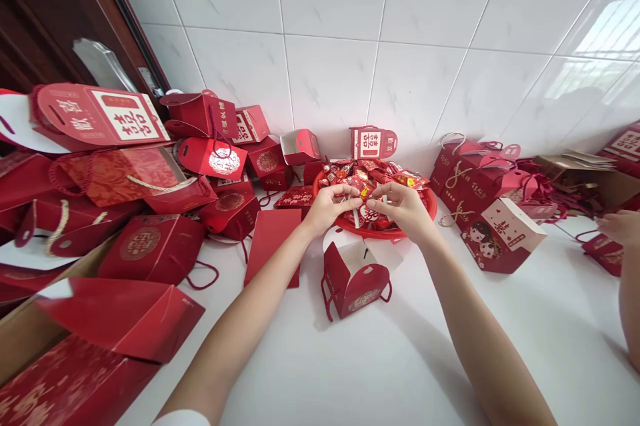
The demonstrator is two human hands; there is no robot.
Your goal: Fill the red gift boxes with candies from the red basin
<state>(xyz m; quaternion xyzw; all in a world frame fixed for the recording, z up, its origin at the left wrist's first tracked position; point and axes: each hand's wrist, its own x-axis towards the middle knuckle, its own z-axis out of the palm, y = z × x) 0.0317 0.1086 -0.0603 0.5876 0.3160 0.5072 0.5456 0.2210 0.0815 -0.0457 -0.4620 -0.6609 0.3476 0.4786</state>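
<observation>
Red and glossy, the basin [387, 235] sat near the tiled wall [330, 79], heaped with wrapped sweets [370, 168]. Over that heap I saw the left hand [327, 208] and the right hand [409, 209] almost meeting, thumbs and forefingers drawn nearly together; from my feed I couldn't tell whether either pinch had hold of anything. Just in front of the basin, an open-topped gift box [363, 289] stood upright on the white tabletop [350, 373].
</observation>
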